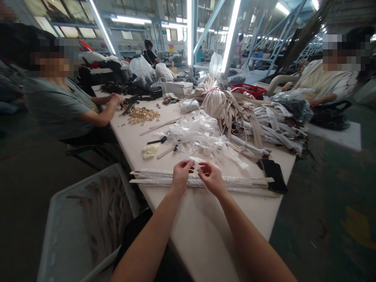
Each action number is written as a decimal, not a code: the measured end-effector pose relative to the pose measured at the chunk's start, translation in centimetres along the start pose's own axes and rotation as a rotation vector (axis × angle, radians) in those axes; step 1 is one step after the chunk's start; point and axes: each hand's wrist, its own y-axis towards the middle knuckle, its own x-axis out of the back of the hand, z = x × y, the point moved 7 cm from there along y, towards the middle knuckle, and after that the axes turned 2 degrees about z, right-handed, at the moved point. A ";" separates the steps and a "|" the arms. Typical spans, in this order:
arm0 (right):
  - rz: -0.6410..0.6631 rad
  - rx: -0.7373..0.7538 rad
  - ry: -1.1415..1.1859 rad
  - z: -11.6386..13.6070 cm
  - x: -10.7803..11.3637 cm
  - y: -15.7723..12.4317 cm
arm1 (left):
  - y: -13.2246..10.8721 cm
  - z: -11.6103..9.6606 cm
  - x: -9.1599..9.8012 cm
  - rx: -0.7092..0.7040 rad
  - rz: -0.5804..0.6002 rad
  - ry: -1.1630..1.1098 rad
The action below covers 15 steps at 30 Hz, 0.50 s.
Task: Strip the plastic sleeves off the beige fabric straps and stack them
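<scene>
L hand (181,176), R hand (212,179) pinch prob. clear film (196,163) over wrapped straps (202,181).

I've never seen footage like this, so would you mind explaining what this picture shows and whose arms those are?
No machine is involved here. This one picture comes from a camera worn on a person's head, looking forward and down, so the two bare arms rising from the bottom belong to the wearer. The left hand and right hand pinch a small clear piece between them, just above long plastic-wrapped strips. The long white table also bears a heap of clear plastic scraps, a bundle of beige straps and a pile of gold metal fittings. A co-worker sits along the left side, and another sits beyond the far right. More straps lie in a grey crate at lower left.
</scene>
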 end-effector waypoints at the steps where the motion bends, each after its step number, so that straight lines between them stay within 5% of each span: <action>1: 0.031 -0.023 0.084 -0.1 -0.2 0.0 | 0.0 -0.4 -0.1 -0.024 0.026 0.021; 6: 0.183 -0.187 0.429 -1.1 -1.5 -0.1 | -0.3 -1.2 -1.1 -0.044 0.239 0.128; 11: 0.178 -0.198 0.297 -1.9 -1.5 -0.2 | -0.2 0.0 -1.3 0.067 0.300 0.068; 15: 0.250 -0.151 0.156 -1.2 -1.9 -0.6 | 0.8 0.4 -0.9 0.124 0.208 -0.080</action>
